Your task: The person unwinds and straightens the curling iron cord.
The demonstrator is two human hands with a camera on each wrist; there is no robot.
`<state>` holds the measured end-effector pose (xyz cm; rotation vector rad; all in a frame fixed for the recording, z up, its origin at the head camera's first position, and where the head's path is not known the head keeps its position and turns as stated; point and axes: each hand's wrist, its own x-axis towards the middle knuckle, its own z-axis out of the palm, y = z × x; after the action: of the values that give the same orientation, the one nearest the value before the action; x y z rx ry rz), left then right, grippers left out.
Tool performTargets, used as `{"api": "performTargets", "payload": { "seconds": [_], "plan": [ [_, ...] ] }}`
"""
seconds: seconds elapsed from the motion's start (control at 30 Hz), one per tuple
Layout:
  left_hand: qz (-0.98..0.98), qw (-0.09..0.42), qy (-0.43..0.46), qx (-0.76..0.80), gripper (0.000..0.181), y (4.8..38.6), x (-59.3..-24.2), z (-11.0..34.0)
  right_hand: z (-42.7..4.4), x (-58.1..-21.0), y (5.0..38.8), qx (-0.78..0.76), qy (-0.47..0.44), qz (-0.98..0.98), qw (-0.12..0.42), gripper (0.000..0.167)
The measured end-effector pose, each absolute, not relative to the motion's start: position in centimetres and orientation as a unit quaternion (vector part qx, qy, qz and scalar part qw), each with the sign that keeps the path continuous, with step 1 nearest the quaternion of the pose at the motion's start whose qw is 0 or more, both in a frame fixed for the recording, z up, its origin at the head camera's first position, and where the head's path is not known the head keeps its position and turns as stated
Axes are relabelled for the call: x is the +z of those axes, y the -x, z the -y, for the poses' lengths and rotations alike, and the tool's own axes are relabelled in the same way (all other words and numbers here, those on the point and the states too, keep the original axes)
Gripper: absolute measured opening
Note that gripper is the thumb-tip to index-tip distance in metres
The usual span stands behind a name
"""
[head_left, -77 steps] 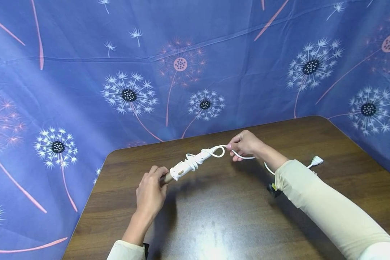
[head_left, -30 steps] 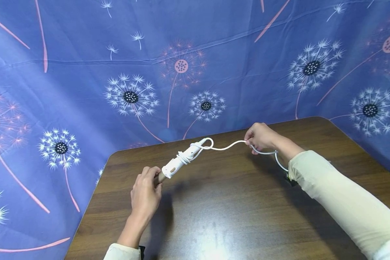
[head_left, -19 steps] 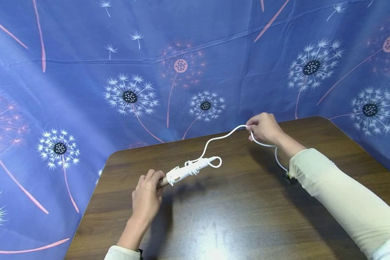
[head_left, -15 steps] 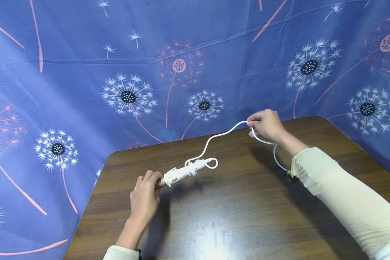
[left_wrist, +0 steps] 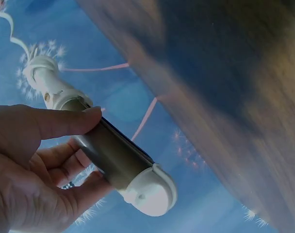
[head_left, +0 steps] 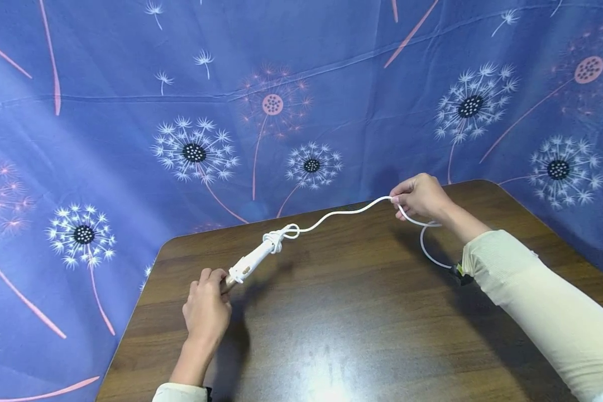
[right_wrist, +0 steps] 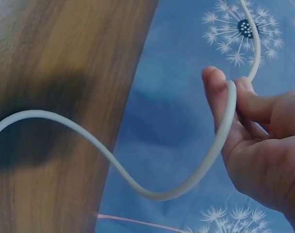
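In the head view, my left hand [head_left: 207, 306] grips a hair styling iron by its bronze barrel and holds it above the table, handle pointing away to the right. The left wrist view shows the bronze barrel [left_wrist: 121, 153] between thumb and fingers, with a white rounded tip [left_wrist: 150, 194] beyond them. Loose loops of white cord lie around the far end of the white handle [head_left: 253, 261]. To the right, my right hand [head_left: 423, 196] pinches the white cord [head_left: 341, 212] between thumb and fingertips. Past that hand, the cord [right_wrist: 162, 194] curves down toward the table.
The brown wooden table [head_left: 352, 296] has rounded far corners. Behind it hangs a blue cloth [head_left: 362, 111] printed with dandelions. A black wrist device [head_left: 461, 274] sits under the right sleeve, next to the cord. The plug end is not visible now.
My right hand has moved right and away, drawing out more cord. The loops have slid from the handle's middle to its far end. My left hand has shifted slightly left with the styling iron.
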<state>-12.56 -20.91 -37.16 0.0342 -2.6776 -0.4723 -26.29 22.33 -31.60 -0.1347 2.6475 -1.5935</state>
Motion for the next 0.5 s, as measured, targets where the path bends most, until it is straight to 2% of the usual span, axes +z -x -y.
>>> {"api": "performTargets", "payload": {
  "seconds": [0.2, 0.5],
  "plan": [
    [0.952, 0.235, -0.02, -0.196, 0.041, 12.4, -36.6, 21.1, -22.7, -32.3, 26.5, -0.506, 0.046, -0.853, 0.117, 0.024],
    [0.941, 0.254, -0.028, -0.221, 0.041, 12.5, -35.7, 20.9, -22.4, -33.7, 26.7, -0.521, 0.072, -0.82, 0.227, 0.011]
  ]
}}
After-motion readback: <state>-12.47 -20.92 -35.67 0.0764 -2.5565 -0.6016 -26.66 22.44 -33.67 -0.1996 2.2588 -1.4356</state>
